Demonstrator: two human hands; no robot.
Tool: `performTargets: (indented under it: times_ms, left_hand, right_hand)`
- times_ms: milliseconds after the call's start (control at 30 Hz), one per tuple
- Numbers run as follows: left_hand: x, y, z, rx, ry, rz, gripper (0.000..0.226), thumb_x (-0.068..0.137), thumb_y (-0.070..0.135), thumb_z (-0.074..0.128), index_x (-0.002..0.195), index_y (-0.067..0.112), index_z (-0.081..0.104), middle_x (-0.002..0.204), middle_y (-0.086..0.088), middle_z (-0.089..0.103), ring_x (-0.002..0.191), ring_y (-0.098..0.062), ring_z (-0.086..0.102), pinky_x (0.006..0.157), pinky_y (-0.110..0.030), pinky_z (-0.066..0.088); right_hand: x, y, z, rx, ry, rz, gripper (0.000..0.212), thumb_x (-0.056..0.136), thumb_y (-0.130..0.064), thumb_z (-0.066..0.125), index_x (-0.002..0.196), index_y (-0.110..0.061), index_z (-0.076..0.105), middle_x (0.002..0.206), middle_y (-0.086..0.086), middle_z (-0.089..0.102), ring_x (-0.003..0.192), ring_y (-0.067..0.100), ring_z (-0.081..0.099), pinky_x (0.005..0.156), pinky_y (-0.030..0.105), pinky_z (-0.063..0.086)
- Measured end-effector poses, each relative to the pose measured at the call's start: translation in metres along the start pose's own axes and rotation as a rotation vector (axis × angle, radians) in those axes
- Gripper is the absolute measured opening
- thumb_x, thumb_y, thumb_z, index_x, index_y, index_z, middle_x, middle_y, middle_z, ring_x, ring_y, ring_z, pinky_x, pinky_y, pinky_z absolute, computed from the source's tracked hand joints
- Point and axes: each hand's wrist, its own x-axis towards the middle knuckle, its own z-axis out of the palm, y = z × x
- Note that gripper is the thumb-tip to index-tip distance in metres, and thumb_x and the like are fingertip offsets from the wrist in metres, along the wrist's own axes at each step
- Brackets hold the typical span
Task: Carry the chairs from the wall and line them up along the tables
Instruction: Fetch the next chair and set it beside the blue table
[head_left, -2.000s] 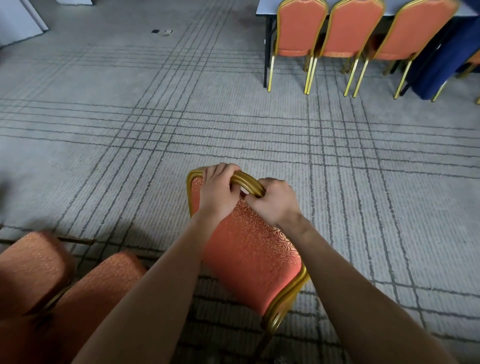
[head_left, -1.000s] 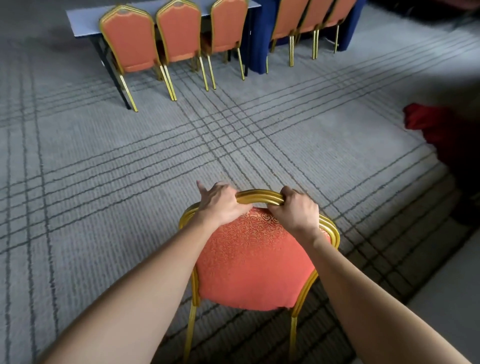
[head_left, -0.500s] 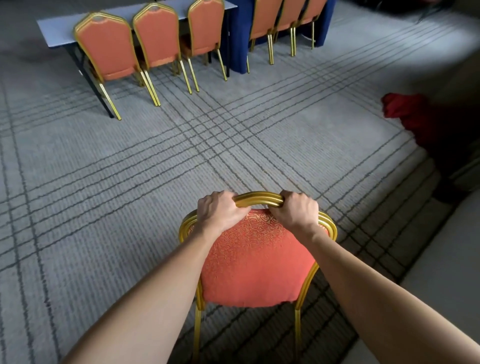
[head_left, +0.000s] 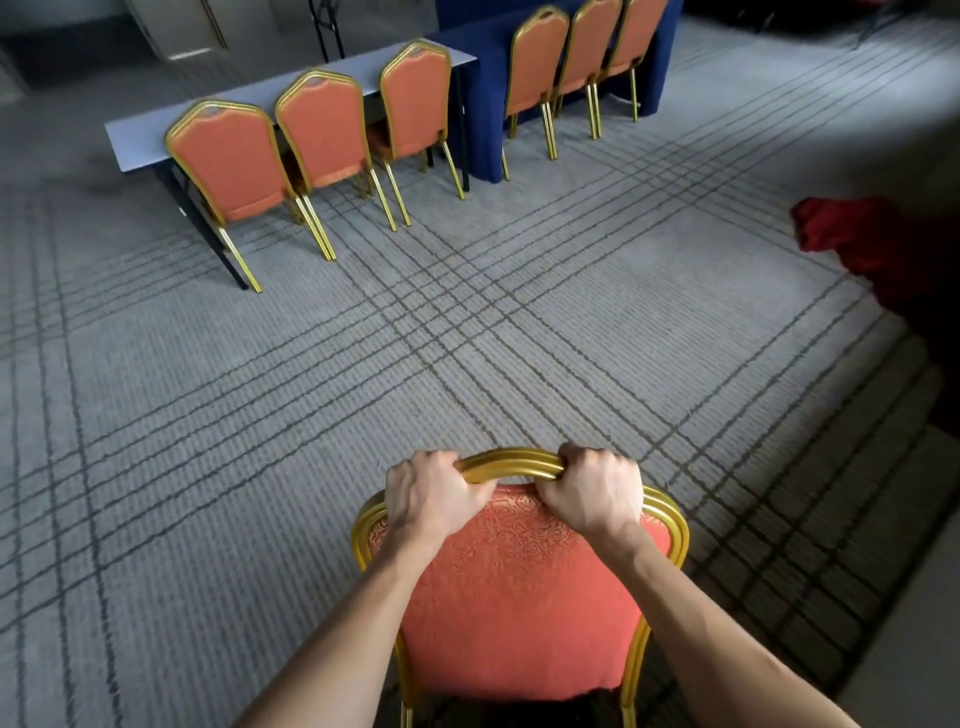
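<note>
A: Where's your chair?

B: Near, right in front of you. Your left hand and right hand are both clenched on its top rail.

A: And the tables?

B: Far left, well apart. The grey table has three chairs; the free end lies left, nearer your left hand.

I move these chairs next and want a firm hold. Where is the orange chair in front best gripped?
Probably the arched gold top rail, from behind the chair: the backrest faces the person, and the left hand and right hand wrap it either side of centre.
</note>
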Motion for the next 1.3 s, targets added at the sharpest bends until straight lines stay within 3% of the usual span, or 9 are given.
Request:
performTargets:
  times_ms: [133,233,367,600,700,800,1033,1167,1300]
  left_hand:
    - [0.043,0.006,0.003,-0.027,-0.025,-0.019,0.053,0.070,0.074,0.065,0.074,0.021,0.069,0.076,0.001,0.074,0.079,-0.026,0.071,0.073,-0.034,0.051]
    - [0.073,0.019,0.004,-0.017,0.027,0.013,0.057,0.067,0.076,0.055,0.060,0.020,0.054,0.065,-0.002,0.071,0.070,-0.028,0.071,0.064,-0.033,0.049]
    - [0.122,0.051,-0.009,-0.011,0.079,0.050,0.055,0.067,0.073,0.055,0.055,0.019,0.050,0.062,-0.007,0.069,0.068,-0.034,0.070,0.061,-0.035,0.050]
    - [0.231,0.082,-0.040,-0.090,0.140,0.111,0.052,0.064,0.061,0.070,0.051,0.018,0.042,0.053,-0.005,0.062,0.060,-0.036,0.065,0.055,-0.033,0.040]
    - [0.286,0.088,-0.041,-0.117,0.187,0.159,0.055,0.062,0.058,0.073,0.051,0.019,0.036,0.049,-0.004,0.058,0.054,-0.036,0.061,0.054,-0.031,0.036]
    - [0.343,0.092,-0.042,-0.161,0.265,0.243,0.056,0.057,0.053,0.081,0.051,0.018,0.037,0.048,-0.003,0.056,0.050,-0.034,0.058,0.052,-0.028,0.030]
    - [0.481,0.100,-0.064,-0.237,0.319,0.443,0.049,0.053,0.048,0.088,0.053,0.016,0.050,0.054,-0.002,0.061,0.053,-0.029,0.061,0.049,-0.027,0.034]
    - [0.545,0.118,-0.073,-0.287,0.349,0.602,0.043,0.056,0.047,0.087,0.055,0.017,0.057,0.056,0.001,0.062,0.053,-0.026,0.062,0.048,-0.028,0.039]
    - [0.612,0.146,-0.068,-0.330,0.391,0.643,0.044,0.056,0.045,0.086,0.053,0.017,0.052,0.052,0.001,0.058,0.048,-0.026,0.057,0.047,-0.027,0.034]
  right_hand:
    - [0.045,0.006,0.000,-0.014,-0.074,-0.023,0.037,0.085,-0.057,0.051,0.092,-0.024,0.067,0.099,0.005,0.076,0.096,0.029,0.071,0.075,0.033,0.050]
    - [0.080,0.015,-0.009,0.003,-0.112,-0.041,0.035,0.085,-0.055,0.053,0.093,-0.024,0.066,0.103,0.005,0.076,0.101,0.029,0.070,0.078,0.033,0.050]
    - [0.137,0.033,-0.038,0.010,-0.079,-0.025,0.032,0.085,-0.055,0.057,0.075,-0.025,0.050,0.098,0.006,0.075,0.097,0.030,0.070,0.069,0.032,0.042]
    - [0.238,0.035,-0.070,0.080,0.101,-0.042,0.041,0.078,-0.053,0.062,0.063,-0.022,0.040,0.079,0.009,0.072,0.081,0.036,0.069,0.060,0.031,0.033]
    - [0.291,0.035,-0.068,0.104,0.248,-0.043,0.044,0.068,-0.054,0.059,0.056,-0.023,0.030,0.060,0.007,0.065,0.061,0.036,0.065,0.053,0.028,0.028]
    - [0.341,0.032,-0.067,0.097,0.403,-0.082,0.040,0.064,-0.053,0.058,0.057,-0.024,0.031,0.051,0.004,0.058,0.049,0.035,0.060,0.049,0.026,0.028]
    - [0.448,0.013,-0.094,0.118,0.566,-0.027,0.032,0.066,-0.047,0.055,0.055,-0.019,0.048,0.052,-0.001,0.054,0.051,0.027,0.061,0.044,0.027,0.036]
    - [0.491,0.015,-0.107,0.122,0.650,0.041,0.031,0.063,-0.045,0.056,0.054,-0.017,0.046,0.053,-0.001,0.053,0.052,0.027,0.059,0.043,0.028,0.036]
    - [0.558,0.030,-0.123,0.124,0.661,0.049,0.033,0.062,-0.045,0.058,0.053,-0.017,0.042,0.052,-0.001,0.051,0.050,0.026,0.056,0.044,0.028,0.035]
